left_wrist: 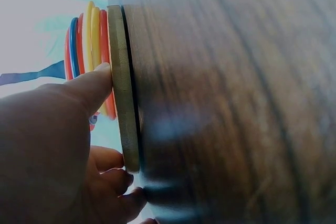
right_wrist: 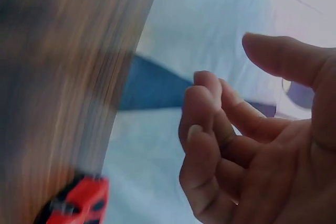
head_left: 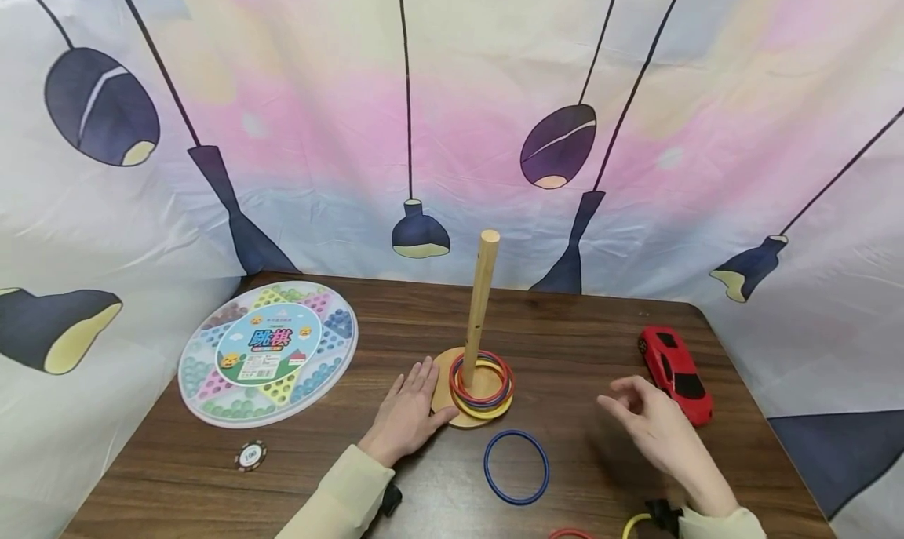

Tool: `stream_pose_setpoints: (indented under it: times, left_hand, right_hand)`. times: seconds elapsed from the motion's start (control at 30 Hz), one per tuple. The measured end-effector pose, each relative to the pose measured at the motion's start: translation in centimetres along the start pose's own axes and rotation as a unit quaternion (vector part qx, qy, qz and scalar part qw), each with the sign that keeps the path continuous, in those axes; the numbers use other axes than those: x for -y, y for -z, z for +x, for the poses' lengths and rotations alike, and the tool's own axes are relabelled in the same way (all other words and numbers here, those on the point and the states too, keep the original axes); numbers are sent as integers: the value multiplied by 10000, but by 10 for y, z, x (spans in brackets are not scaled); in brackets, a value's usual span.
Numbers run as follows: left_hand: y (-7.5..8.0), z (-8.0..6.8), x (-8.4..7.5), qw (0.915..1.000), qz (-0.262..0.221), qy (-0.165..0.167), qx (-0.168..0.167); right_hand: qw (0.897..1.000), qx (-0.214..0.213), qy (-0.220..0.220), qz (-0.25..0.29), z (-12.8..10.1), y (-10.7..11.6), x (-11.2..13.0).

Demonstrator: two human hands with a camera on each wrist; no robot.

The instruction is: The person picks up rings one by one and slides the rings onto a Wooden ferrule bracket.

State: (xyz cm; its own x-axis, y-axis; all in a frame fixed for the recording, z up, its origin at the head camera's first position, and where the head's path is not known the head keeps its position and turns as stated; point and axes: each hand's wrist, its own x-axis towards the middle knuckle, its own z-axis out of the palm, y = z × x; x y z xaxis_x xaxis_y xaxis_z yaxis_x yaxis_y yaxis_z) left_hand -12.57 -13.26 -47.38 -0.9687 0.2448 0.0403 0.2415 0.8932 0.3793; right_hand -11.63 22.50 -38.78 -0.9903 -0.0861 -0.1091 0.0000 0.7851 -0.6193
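Ring-toss base (head_left: 445, 394) planted mid-desk, wooden peg (head_left: 481, 296) rising upright from its centre, tilted a touch toward one o'clock in the head view. Stack of rings (head_left: 482, 382), red, blue and yellow, circling the peg and lying on the base. Left hand (head_left: 410, 413) laid flat on the desk (head_left: 579, 327) at nine o'clock of the base, fingers straight, thumb pressed against the base's edge; left wrist view confirms it, thumb (left_wrist: 86, 90) touching the rim of the disc (left_wrist: 123, 87) with the coloured rings (left_wrist: 86, 56) stacked just behind. No grip closed there, just a flat steadying press.

Right hand (head_left: 653, 425) hovering above the desk at three o'clock of the base, well apart from it, fingers loosely curled, holding nothing; right wrist view shows the relaxed fingers (right_wrist: 210, 124) with empty air between them and the thumb. Loose blue ring (head_left: 516, 466) lying flat on the desk at five o'clock of the base, between the two hands. Red toy car (head_left: 675, 374) just beyond the right hand at one o'clock of it, also glimpsed low in the right wrist view (right_wrist: 79, 203).

Round board game (head_left: 268, 352) at nine o'clock, well left of the left hand, and a small chip (head_left: 250, 455) near the desk's front edge below it. Bits of a red ring (head_left: 570, 533) and a yellow ring (head_left: 632, 523) peeking in at the bottom edge by the right sleeve.
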Motion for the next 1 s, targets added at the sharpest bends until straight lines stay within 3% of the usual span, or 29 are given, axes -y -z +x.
stream_pose_setpoints:
  times: [0.2, 0.6, 0.8, 1.0]
  left_hand:
    - [0, 0, 0, 10000, 36, -4, 7]
    - [1, -1, 0, 10000, -2, 45, 82]
    - [2, -1, 0, 10000, 4, 24, 62]
    - [2, 0, -1, 10000, 1, 37, 81]
  right_hand:
    - [9963, 201, -599, -587, -18, 9, -31]
    - [9748, 1026, -1424, -1378, -33, 9, -98]
    - [9700, 1531, -1487, -1168, -33, -1, -111]
    - [9744, 1527, -1227, -1107, -34, -13, -107]
